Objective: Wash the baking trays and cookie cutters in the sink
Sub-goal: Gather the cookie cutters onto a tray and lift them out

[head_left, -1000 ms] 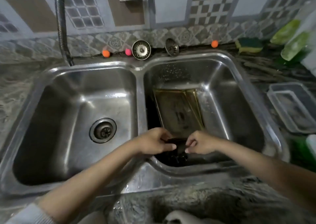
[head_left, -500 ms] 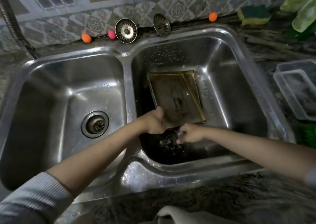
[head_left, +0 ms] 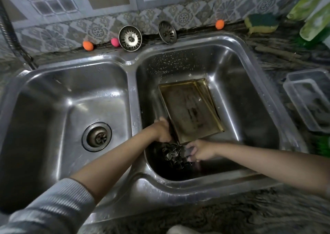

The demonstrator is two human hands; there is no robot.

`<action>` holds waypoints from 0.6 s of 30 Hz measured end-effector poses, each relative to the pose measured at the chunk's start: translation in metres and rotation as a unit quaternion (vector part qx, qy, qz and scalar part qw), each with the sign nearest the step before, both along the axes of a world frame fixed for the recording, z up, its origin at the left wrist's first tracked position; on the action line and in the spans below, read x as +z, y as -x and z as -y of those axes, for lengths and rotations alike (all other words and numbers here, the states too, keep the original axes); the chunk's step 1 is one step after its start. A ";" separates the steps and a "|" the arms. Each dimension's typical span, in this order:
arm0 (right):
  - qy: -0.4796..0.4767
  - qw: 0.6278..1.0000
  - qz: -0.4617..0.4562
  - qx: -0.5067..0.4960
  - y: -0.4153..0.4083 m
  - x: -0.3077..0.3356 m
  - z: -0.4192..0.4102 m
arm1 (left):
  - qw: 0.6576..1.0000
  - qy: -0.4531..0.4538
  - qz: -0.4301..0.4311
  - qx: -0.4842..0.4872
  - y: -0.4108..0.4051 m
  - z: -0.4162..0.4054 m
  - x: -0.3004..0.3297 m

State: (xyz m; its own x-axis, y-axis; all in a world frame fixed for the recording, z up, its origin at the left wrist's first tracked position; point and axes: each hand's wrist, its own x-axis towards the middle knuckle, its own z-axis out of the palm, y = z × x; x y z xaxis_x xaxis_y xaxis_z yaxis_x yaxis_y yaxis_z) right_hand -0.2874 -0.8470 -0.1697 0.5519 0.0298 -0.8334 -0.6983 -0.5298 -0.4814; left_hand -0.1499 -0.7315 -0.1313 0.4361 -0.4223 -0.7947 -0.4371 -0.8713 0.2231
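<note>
A gold baking tray (head_left: 191, 110) lies tilted in the right basin of the steel double sink (head_left: 132, 91), with another tray's edge showing along its right side. My left hand (head_left: 163, 129) grips the tray's near left edge. Just below the tray, several dark metal cookie cutters (head_left: 174, 154) sit in a heap on the basin floor. My right hand (head_left: 200, 150) holds one of the cutters at the right side of the heap.
The left basin holds only its drain (head_left: 97, 137). Two strainer plugs (head_left: 130, 38) and small orange and pink balls stand along the back rim. A sponge (head_left: 261, 22) and green bottles (head_left: 314, 18) sit back right, a clear plastic container (head_left: 310, 98) on the right counter.
Both hands went lower into the right basin. My left hand shifted to the tray's left edge, and my right hand reached down into the cutters. The view tilted down.
</note>
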 end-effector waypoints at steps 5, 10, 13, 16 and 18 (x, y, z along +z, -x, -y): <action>-0.012 1.000 -0.012 0.022 0.000 0.002 0.000 | 0.989 -0.052 0.041 -0.134 -0.008 0.009 -0.001; -0.013 0.999 -0.006 0.044 0.001 0.006 0.003 | 0.971 -0.081 -0.021 -0.226 -0.010 0.009 -0.006; -0.030 0.998 -0.011 0.050 0.002 0.006 0.004 | 0.956 -0.100 -0.060 -0.268 -0.010 0.006 -0.008; -0.037 0.997 -0.018 0.063 0.003 0.005 0.004 | 0.944 -0.115 -0.073 -0.302 -0.007 0.002 -0.008; -0.045 0.996 -0.022 0.067 0.004 0.006 0.003 | 0.936 -0.117 -0.081 -0.323 -0.006 0.002 -0.011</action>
